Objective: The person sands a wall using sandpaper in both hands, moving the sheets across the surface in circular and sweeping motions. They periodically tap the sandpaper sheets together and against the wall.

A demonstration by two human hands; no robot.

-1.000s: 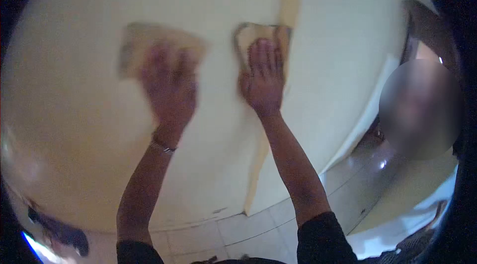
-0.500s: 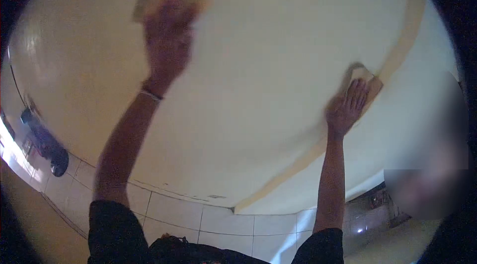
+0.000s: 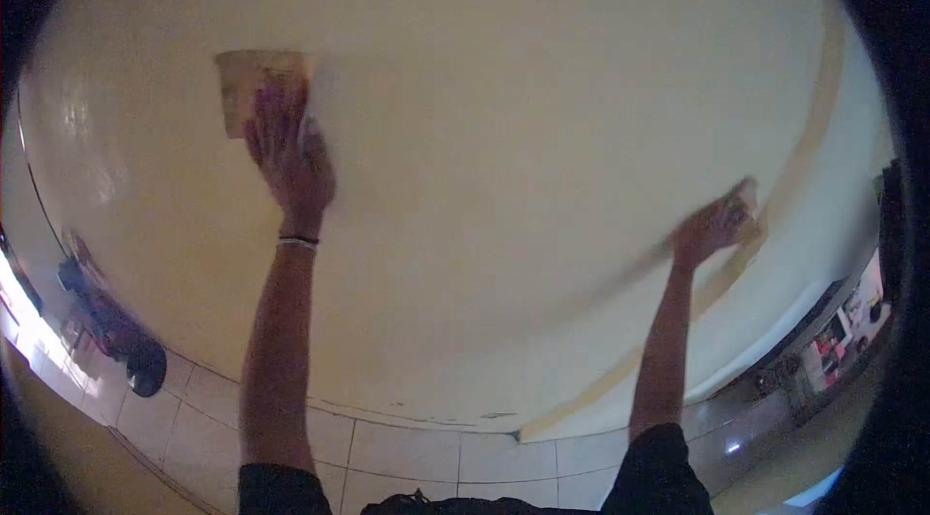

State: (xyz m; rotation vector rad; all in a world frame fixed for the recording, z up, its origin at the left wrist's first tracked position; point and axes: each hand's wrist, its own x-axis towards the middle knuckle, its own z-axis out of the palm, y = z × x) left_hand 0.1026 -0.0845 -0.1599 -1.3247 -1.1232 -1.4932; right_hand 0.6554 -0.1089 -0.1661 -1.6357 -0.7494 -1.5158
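Observation:
A tan rectangular sheet (image 3: 237,93) lies against the pale wall (image 3: 484,176) at the upper left. My left hand (image 3: 291,152) presses on its right part, slightly blurred, with a light band round the wrist. Farther right, my right hand (image 3: 712,224) is closed round a small pale piece (image 3: 746,195), held at the wall beside a tan vertical stripe (image 3: 819,108). What this piece is cannot be made out.
Pale floor tiles (image 3: 407,449) run along the foot of the wall. Dark objects (image 3: 145,365) stand at the lower left near bright light. Several colourful items (image 3: 838,331) are at the far right.
My left hand and the sheet have moved down and left. My right hand has moved right and down, and its fingers, flat before, are now bent round the piece.

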